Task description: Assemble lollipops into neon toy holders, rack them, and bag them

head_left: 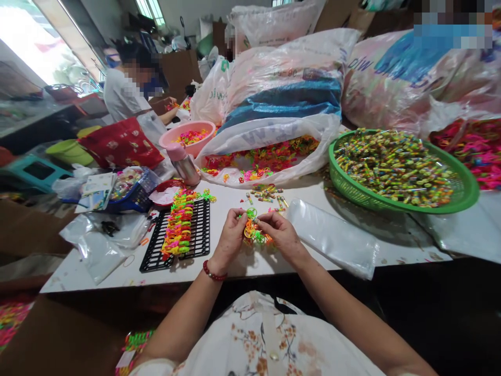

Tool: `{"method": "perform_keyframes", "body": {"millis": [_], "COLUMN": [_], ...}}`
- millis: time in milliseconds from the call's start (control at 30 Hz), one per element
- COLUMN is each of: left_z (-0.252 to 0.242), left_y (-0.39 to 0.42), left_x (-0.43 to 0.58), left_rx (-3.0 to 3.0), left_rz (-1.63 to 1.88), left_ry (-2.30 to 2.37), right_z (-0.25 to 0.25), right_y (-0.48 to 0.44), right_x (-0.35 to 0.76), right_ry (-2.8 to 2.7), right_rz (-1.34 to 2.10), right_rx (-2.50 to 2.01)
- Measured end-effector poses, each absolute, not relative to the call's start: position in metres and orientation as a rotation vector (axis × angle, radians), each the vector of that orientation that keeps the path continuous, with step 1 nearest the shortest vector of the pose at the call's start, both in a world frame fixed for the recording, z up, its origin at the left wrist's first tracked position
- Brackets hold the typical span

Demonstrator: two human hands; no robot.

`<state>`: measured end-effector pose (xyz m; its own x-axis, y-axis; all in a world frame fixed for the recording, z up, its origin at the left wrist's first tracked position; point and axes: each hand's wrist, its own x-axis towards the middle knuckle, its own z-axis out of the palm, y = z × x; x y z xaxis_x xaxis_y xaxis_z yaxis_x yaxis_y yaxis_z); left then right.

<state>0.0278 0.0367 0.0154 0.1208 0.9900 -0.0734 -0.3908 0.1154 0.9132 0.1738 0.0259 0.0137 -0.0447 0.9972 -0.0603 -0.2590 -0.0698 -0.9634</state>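
Note:
My left hand [234, 228] pinches a small green plastic toy piece [251, 213] between thumb and fingers, above the front of the white table. Close beside it, my right hand [279, 232] has its thumb and fingertips closed at the same cluster, on a small piece too tiny to name. Orange and green plastic pieces [250, 228] show between and just under the hands. To the left lies a black slotted rack [201, 227] bearing a row of colourful plastic pieces [178, 222]. Several small candy-like tubes [266, 192] lie loose beyond my hands.
A green basket [467, 190] heaped with small wrapped tubes stands at right, near a clear plastic bag stack [332, 235]. Behind is an open white sack [270, 175] of colourful pieces. A pink-lidded flask [183, 164] and pink basin [166, 140] stand left. Another person [125, 94] sits further back.

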Motion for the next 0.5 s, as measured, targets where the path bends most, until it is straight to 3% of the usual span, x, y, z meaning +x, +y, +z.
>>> {"method": "perform_keyframes", "body": {"millis": [500], "left_z": [0.007], "left_y": [0.035], "left_x": [0.038], "left_rx": [0.922], "left_rz": [1.252], "left_ry": [1.006], "right_z": [0.005], "right_y": [0.013], "right_x": [0.179], "right_ry": [-1.293], "right_rz": [1.068], "right_rx": [-1.125]}}
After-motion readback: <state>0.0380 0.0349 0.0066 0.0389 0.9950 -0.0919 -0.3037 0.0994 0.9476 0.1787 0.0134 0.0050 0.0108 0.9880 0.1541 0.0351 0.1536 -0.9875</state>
